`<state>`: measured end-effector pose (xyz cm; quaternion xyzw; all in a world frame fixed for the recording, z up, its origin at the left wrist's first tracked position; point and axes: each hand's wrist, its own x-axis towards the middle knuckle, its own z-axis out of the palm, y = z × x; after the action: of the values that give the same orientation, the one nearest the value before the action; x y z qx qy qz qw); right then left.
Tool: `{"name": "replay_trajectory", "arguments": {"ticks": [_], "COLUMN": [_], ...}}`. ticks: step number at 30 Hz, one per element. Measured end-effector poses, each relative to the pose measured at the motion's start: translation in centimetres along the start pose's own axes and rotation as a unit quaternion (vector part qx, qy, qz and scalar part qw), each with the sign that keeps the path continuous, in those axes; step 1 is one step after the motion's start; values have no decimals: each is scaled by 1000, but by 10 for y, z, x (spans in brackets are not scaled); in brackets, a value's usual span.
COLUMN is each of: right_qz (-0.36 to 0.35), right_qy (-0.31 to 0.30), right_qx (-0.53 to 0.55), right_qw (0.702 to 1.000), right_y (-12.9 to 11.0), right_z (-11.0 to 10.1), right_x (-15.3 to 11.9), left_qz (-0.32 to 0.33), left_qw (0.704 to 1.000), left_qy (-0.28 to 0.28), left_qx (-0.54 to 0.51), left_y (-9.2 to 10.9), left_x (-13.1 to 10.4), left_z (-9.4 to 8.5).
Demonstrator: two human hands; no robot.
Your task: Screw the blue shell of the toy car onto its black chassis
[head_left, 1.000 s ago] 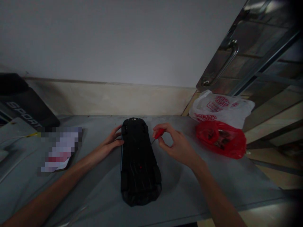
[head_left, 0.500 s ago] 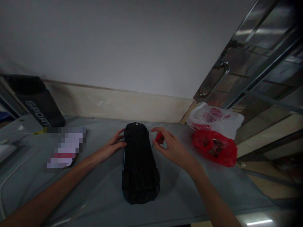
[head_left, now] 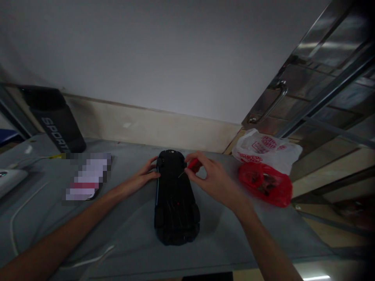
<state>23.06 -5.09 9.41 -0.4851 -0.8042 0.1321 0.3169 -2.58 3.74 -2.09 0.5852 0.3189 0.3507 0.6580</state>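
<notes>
A toy car [head_left: 175, 191] lies upside down on the grey table, its black underside facing up and its length pointing away from me. My left hand [head_left: 145, 175] grips the car's far left side, thumb on the edge and fingers around the wheel area. Between the thumb and fingers of my right hand [head_left: 215, 180] is a small screwdriver with a red handle [head_left: 193, 165]. Its thin metal shaft points down and left over the far part of the underside. Whether the tip touches the car I cannot tell.
A phone [head_left: 89, 175] and a black SPORT bottle or box [head_left: 55, 117] are at the left. White cables [head_left: 84, 262] lie on the table [head_left: 131, 234]. A white plastic bag [head_left: 266, 146] and a red bag [head_left: 265, 185] sit at the right, near the wall.
My right hand has moved left, bringing the screwdriver from beside the car to over its underside. My left hand stays on the car. The view has shifted slightly.
</notes>
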Motion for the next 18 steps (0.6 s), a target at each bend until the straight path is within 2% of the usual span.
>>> {"name": "replay_trajectory", "arguments": {"ticks": [4,7,12,18], "right_qz": [-20,-38,-63,-66], "right_qy": [-19,-23,-55,-101], "right_qx": [-19,-39,-70,-157], "right_qw": [999,998,994,980], "right_y": [-19,-24,-26,-38], "right_z": [31,43,42,35], "right_x": [12,19,27,46], "left_qz": [-19,-9,1,27], "left_qw": [1000,1000,999,999], "left_qy": [10,12,14,3], "left_qx": [-7,6,46,34], "left_y": [3,5,6,5], "left_x": [-1,-2,-5,-4], "left_z": [3,4,4,5]}}
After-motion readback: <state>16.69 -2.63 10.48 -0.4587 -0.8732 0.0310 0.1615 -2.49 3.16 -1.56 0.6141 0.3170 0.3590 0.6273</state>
